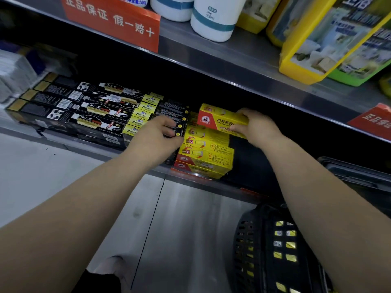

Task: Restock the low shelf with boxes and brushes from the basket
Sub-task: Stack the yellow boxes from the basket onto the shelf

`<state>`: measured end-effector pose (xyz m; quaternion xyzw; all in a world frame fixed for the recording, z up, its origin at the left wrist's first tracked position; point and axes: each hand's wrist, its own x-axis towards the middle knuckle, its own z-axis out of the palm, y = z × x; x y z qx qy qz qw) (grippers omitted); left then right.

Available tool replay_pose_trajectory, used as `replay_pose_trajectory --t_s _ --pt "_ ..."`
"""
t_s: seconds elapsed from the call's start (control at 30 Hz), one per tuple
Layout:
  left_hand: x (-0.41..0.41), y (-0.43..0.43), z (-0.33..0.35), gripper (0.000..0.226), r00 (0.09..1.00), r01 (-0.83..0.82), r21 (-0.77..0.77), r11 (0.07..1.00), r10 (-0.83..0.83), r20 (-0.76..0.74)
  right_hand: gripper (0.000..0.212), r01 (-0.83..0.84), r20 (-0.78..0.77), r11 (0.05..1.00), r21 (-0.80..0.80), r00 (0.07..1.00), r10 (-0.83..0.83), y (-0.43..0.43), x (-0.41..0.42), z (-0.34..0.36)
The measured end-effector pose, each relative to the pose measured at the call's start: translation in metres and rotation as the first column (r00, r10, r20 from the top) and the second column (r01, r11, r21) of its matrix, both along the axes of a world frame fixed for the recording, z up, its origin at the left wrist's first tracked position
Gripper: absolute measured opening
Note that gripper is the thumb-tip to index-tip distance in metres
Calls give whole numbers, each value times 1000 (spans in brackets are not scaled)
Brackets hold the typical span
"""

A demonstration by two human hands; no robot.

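My right hand (255, 127) grips a yellow and red box (220, 120) by its right end, holding it above a stack of the same yellow boxes (208, 153) on the low shelf (88, 148). My left hand (159, 135) has its fingers curled on the end of a black box (178, 125) in the row just left of the yellow stack. The black basket (273, 248) stands on the floor at lower right, with yellow packs showing through its mesh.
Long black boxes (69, 108) and small yellow-ended boxes (140, 118) fill the shelf's left part. Dark bare shelf lies right of the yellow stack. An upper shelf (243, 58) overhangs, carrying white bottles (213, 17), yellow packs (330, 37) and red signs (112, 20).
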<state>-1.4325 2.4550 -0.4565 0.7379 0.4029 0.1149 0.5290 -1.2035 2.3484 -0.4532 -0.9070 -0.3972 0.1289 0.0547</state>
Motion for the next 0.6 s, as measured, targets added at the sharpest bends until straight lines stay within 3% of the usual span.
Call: replay_pose_trajectory --t_s 0.23,0.5,0.6 --pt "3 -7 -1 20 992 109 -19 994 -110 -60 50 -115 -185 948 -297 981 61 12 -18 -39" --pt "6 -17 6 17 976 193 -2 981 -192 -103 75 -14 -287 940 -340 954 -90 6 -21 -42" --pt "11 -29 19 18 952 283 23 959 -278 -131 78 19 -250 944 -328 962 -107 9 -29 -30"
